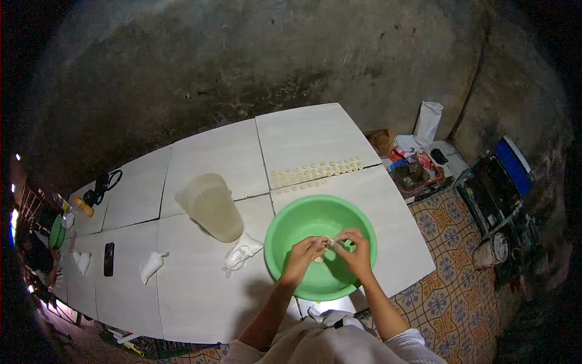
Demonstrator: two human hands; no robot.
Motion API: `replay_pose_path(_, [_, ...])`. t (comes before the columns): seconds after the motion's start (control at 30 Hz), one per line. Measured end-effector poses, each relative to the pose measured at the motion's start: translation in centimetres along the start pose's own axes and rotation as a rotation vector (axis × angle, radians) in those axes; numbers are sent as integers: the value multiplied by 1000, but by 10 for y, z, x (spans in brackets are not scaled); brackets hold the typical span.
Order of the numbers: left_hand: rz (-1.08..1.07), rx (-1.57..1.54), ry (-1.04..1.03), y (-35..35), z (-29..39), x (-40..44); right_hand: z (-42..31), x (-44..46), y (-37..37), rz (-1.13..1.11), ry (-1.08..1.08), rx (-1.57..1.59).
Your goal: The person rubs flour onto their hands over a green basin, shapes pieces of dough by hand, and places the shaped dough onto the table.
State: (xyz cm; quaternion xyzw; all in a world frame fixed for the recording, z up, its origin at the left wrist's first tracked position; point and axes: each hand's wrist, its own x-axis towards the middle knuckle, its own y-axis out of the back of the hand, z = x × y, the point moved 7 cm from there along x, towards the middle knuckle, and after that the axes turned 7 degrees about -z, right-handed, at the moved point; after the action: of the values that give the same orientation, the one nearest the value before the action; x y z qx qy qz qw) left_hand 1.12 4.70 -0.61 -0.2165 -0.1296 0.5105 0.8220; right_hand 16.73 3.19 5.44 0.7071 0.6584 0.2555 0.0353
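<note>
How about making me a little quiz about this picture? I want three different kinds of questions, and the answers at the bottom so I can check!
1. Pick one: what colour is the basin that the left hand and right hand are over? A) blue B) green C) red
2. True or false: from the wearer's view, the pitcher is to the right of the basin.
3. Fill the gap: most of the small pale pieces lie in rows on the white ____.

Key
1: B, green.
2: False; the pitcher is to the left of the basin.
3: table.
</note>
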Motion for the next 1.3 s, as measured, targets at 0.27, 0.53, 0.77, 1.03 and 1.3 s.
replay_pose_path(0.27, [-343, 1147, 0, -8, -37, 13, -17, 82, 19, -31, 145, -186])
replay_pose_path(0.53, [-619, 1654, 123, -11, -84, 1, 108, 174, 15, -124, -227, 5])
replay_pose_path(0.77, [-604, 1440, 125, -11, -75, 4, 198, 230, -11, -198, -144, -213])
replay_pose_path(1.03, [-564, 1433, 82, -9, -74, 1, 209, 241, -24, -168, -190, -348])
replay_pose_path(1.3, [-537, 1470, 10, -10, -73, 0, 233, 247, -25, -116, -180, -470])
